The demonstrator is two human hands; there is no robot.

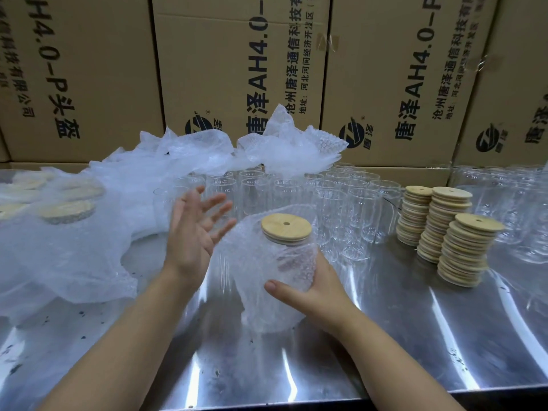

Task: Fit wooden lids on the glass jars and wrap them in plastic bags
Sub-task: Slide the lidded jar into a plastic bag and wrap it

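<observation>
Stacked brown cartons [237,69] with printed black lettering wall off the space beyond my hands, and a shiny steel bench [400,336] runs under both forearms. My right hand [314,289] grips a glass jar [296,259] through a clear bubble bag [261,307]. The thumb lies flat across the near side and the other fingers are curled round the far side, out of sight behind the plastic. The jar leans a little, its top tipped away from me, and a round wooden lid [286,228] with a small hole sits fitted on its mouth, standing clear of the bag's open rim. The bag's loose lower end hangs below my right hand, and I cannot tell whether it touches the bench. My left hand [195,232] is raised just beside the bag with its wrist bent back, palm turned toward the jar, fingers straight and fanned apart, and it has hold of nothing. Beyond my hands stands a crowd of empty glass jars [341,209], upright and close together. To the right of my right hand rise three stacks of lids [444,229], set tight against one another. To the left of my left hand spreads a heap of bubble bags [89,256], and at its far left lie wrapped jars [71,210] with their lids showing through the plastic.
</observation>
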